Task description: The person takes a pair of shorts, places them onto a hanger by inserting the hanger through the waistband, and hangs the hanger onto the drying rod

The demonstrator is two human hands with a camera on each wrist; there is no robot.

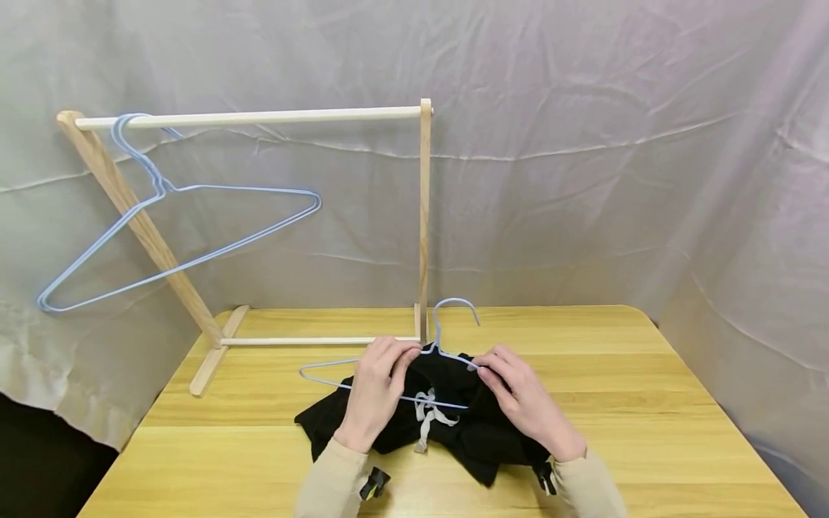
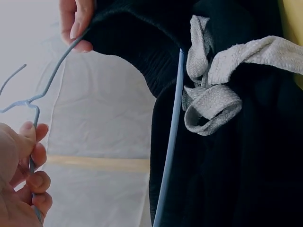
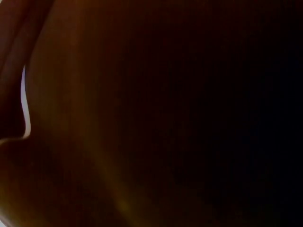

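A blue wire clothes hanger (image 1: 437,322) is held up by both hands, its hook pointing up. My left hand (image 1: 374,385) grips its left shoulder near the neck, fingers curled round the wire. Black drawstring shorts (image 1: 479,442) lie partly over the hanger, with a white drawstring (image 2: 213,109) tied in front. The hanger's lower bar crosses the front of the waistband, and its right end goes out of sight in the black cloth. On the right shoulder wire, my right hand (image 1: 524,399) pinches the hanger together with the waistband edge. The right wrist view is mostly dark and blocked.
At the back left of the wooden table (image 1: 635,424) stands a wooden rack (image 1: 424,216). Several blue hangers (image 1: 162,188) hang at the left of its top rail (image 1: 291,116). Grey curtains (image 1: 583,180) enclose the back and sides.
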